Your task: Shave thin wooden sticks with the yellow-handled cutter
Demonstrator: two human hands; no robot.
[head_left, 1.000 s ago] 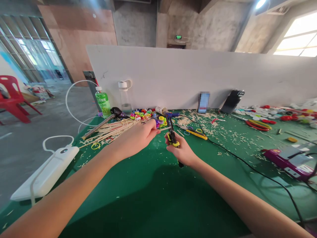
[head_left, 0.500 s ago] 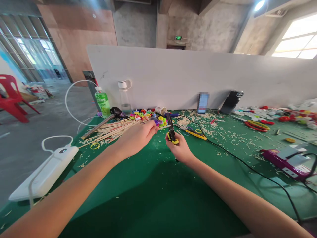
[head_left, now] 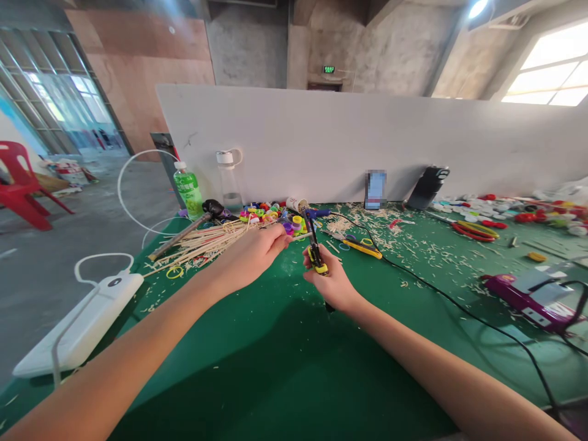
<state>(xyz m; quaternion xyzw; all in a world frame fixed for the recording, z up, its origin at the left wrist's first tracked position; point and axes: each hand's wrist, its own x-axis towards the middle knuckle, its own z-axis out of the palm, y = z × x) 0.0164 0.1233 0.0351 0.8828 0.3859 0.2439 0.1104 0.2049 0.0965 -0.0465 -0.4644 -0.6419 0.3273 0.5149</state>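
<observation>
My left hand [head_left: 261, 248] reaches over the table's middle with its fingers pinched on a thin wooden stick [head_left: 301, 236]. The stick's free end points right and meets the upper part of a black-and-yellow hand tool [head_left: 314, 242]. Wrapped round that tool's yellow-marked grip is my right hand [head_left: 331, 277]; the black lower end pokes out below the palm. The exact kind of tool does not show. Behind my left hand lies a bundle of wooden sticks [head_left: 202, 244]. Small colourful plastic pieces [head_left: 261, 212] are heaped just beyond both hands.
Yellow-handled pliers [head_left: 362, 247] and a blue-handled corded tool [head_left: 319, 214] lie past my right hand, the black cord running right. Wood shavings [head_left: 427, 245] litter the green table. Bottles [head_left: 187, 190], a phone [head_left: 375, 190], a white power strip [head_left: 82, 324] and a purple one [head_left: 523, 303] stand around.
The black-and-yellow tool has turned in my right hand, its lower end now showing more below the palm. My left hand keeps the stick at nearly the same spot.
</observation>
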